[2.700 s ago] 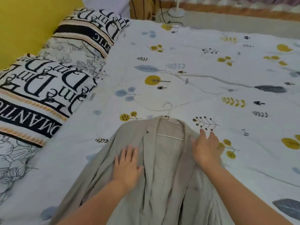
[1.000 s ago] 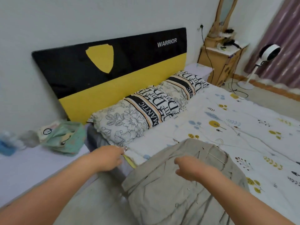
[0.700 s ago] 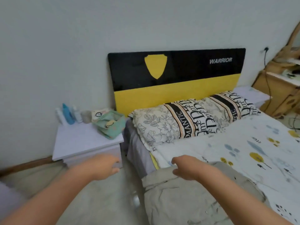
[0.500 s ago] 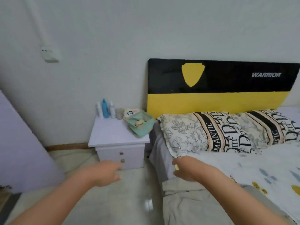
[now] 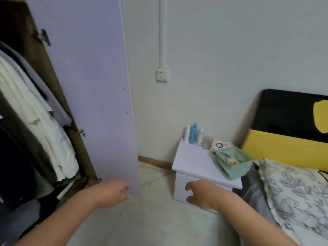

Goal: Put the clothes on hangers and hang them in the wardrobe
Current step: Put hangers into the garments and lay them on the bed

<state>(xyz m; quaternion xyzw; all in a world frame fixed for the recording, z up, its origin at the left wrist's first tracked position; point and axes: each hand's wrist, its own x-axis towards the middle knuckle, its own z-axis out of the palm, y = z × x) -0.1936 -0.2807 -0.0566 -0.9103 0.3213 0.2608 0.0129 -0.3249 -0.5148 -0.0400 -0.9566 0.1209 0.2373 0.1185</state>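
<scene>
The wardrobe stands open at the left, with its lilac door (image 5: 92, 96) swung out toward me. Inside it hang a cream garment (image 5: 35, 121) and several dark ones (image 5: 14, 157). My left hand (image 5: 113, 192) hovers by the door's lower corner, fingers loosely curled, with nothing in it. My right hand (image 5: 200, 194) is in front of the bedside table, thumb and fingers loosely curved, and nothing shows in its grip. The beige jacket and its hanger are out of view.
A white bedside table (image 5: 193, 167) carries small bottles (image 5: 192, 135) and a green pouch (image 5: 230, 164). To the right are the bed with a floral pillow (image 5: 292, 189) and a black and yellow headboard (image 5: 287, 128). Pale floor (image 5: 156, 219) lies between my arms.
My view has swung left from the bed to the wardrobe. The beige jacket that lay under my right hand has dropped out of sight. Both hands stay raised in front of me.
</scene>
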